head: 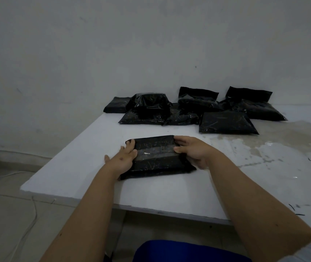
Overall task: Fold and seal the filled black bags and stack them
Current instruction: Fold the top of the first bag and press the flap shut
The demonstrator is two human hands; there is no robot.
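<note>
Each hand [124, 157] [192, 151] lies flat on folded bag [158, 157].

You are sitting in a bare, dim back room used as a makeshift packing space, not a furnished home or office. The rough, unpainted grey plaster wall [151, 44] carries scuffs and no decoration. Your plain white table [86, 159] is stained and worn on its right side. Along its far edge lies a batch of identical glossy black plastic bags [226, 122], filled and piled. On the bare floor at left, loose white cables [28, 224] trail from a wall socket.
</note>
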